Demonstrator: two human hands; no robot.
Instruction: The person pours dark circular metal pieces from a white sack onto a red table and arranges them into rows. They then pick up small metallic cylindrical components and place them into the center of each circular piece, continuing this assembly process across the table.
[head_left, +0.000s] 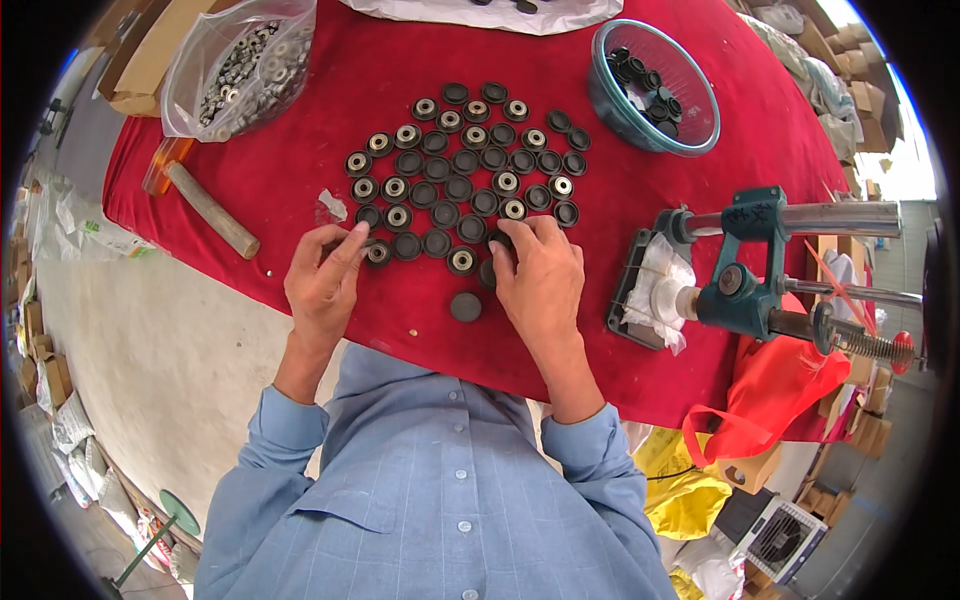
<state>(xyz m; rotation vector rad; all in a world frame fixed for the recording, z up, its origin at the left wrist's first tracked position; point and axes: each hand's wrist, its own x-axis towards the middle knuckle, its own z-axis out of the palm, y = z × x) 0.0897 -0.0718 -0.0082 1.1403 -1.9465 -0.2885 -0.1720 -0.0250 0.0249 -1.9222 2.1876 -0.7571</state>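
Many round black caps (458, 188) lie spread in a loose patch on the red cloth (300, 200). Several of them hold a silver ring-shaped bearing (461, 260). My left hand (325, 275) is at the patch's near left edge, thumb and forefinger pinched together beside a cap with a bearing (377, 253); what they hold, if anything, is hidden. At the near right side, my right hand (543, 275) has its thumb and fingers closed about a black cap (498, 239), mostly covered by them. Nearer to me, a single dark cap (465, 307) lies apart.
A clear plastic bag (185, 90) of metal bearings stands at far left, near a wooden rod (213, 210). At far right is a translucent bowl (700, 100) holding black parts. A green hand press (745, 255) sits right of my right hand, above a red bag (790, 385).
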